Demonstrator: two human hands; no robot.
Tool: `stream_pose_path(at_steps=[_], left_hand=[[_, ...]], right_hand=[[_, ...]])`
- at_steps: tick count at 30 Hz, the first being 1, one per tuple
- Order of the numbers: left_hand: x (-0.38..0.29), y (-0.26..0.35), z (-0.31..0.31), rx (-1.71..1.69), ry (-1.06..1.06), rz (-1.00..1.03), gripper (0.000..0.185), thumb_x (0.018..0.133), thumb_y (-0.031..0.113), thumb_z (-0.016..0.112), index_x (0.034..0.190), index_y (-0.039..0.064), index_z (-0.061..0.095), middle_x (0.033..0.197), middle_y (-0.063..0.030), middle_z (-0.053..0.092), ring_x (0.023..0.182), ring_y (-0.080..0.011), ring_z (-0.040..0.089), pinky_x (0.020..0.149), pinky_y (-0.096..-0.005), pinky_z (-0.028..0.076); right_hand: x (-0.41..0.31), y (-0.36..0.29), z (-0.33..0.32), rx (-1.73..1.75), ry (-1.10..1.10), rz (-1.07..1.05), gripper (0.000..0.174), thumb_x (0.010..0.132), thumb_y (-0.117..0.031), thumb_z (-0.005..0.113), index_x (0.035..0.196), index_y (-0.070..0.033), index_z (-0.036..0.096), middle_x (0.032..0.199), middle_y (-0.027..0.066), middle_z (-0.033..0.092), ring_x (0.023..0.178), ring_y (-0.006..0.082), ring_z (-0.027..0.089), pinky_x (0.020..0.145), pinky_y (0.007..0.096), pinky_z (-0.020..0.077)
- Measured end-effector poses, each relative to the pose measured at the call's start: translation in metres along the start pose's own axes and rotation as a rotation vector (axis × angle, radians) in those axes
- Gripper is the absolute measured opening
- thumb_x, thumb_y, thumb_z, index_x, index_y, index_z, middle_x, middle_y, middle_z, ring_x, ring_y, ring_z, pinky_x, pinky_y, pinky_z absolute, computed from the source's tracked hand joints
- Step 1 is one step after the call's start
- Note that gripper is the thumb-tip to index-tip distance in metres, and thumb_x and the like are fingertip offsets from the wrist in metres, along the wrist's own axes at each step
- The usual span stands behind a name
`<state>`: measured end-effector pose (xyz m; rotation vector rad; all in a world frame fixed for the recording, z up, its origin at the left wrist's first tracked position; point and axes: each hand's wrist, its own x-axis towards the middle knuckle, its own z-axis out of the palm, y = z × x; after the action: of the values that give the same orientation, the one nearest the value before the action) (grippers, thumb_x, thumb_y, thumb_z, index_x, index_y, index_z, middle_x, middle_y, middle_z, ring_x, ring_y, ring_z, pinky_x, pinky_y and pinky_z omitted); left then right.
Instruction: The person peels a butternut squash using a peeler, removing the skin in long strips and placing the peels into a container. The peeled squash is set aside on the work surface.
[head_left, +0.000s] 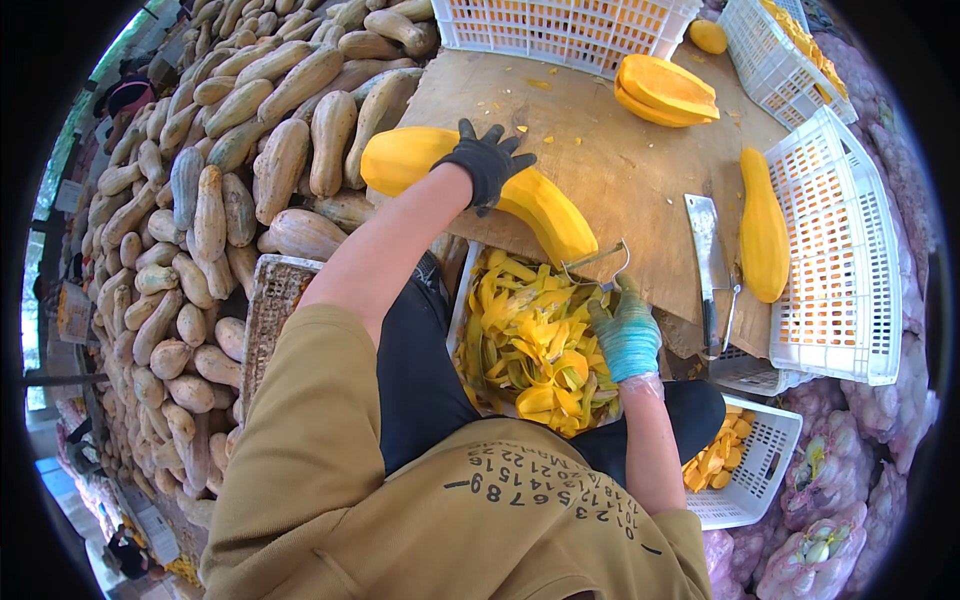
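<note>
A long peeled yellow squash (551, 214) lies across the front edge of the wooden board (525, 105). My left hand (487, 165), in a black glove, rests on its middle with the fingers spread. In my right hand (626, 330), under a teal and grey glove, is the handle of a wide metal peeler (600, 259); its blade is beside the squash's lower right end. Below, between my legs, a white crate (456, 315) is filled with yellow and green peel strips (532, 345). On the right of the board lie a cleaver (705, 262), a smaller metal tool (732, 311) and another peeled squash (763, 225).
Unpeeled squashes (202, 210) are heaped on the left. A halved squash (666, 90) sits near a white crate (562, 30) at the back. Another crate (840, 255) stands at right, above a crate of orange pieces (780, 465). Mesh sacks (825, 480) lie beyond.
</note>
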<state>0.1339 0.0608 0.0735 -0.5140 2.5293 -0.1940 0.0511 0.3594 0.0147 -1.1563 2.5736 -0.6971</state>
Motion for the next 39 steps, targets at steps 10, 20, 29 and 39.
stream_pose_path(at_steps=[10,20,29,39], left_hand=[[-0.037,-0.060,0.033,-0.355,0.187,-0.290,0.107,0.053,0.034,0.088,0.146,0.029,0.034,0.148,-0.0053,0.036,0.135,-0.0322,0.034,0.095,-0.0786,0.023],[-0.035,-0.059,0.036,-0.399,0.202,-0.309,0.104,0.054,0.034,0.088,0.144,0.032,0.037,0.146,-0.0037,0.040,0.134,-0.0338,0.035,0.096,-0.0792,0.021],[-0.033,-0.057,0.034,-0.380,0.201,-0.313,0.104,0.054,0.034,0.087,0.144,0.033,0.036,0.146,-0.0034,0.039,0.134,-0.0329,0.035,0.097,-0.0786,0.021],[-0.035,-0.059,0.035,-0.403,0.206,-0.291,0.101,0.055,0.033,0.087,0.144,0.032,0.038,0.145,-0.0045,0.040,0.133,-0.0333,0.036,0.098,-0.0777,0.022]], right_hand=[[0.040,-0.083,0.002,-0.360,-0.195,-0.220,0.049,0.087,-0.031,0.061,0.131,-0.012,0.048,0.105,0.0171,0.060,0.083,0.0347,0.066,0.070,0.0453,0.0536],[0.069,-0.099,-0.001,-0.737,-0.400,-0.231,0.039,0.090,-0.035,0.057,0.123,-0.015,0.053,0.104,0.0207,0.060,0.088,0.0377,0.065,0.074,0.0484,0.0525],[0.011,-0.090,-0.074,-0.712,-0.391,-0.094,0.056,0.088,-0.043,0.059,0.136,-0.017,0.045,0.106,0.0190,0.060,0.086,0.0354,0.066,0.074,0.0472,0.0524],[0.103,-0.109,0.025,-0.581,-0.299,-0.265,0.042,0.091,-0.034,0.053,0.131,-0.022,0.047,0.105,0.0187,0.059,0.087,0.0368,0.065,0.074,0.0478,0.0529]])
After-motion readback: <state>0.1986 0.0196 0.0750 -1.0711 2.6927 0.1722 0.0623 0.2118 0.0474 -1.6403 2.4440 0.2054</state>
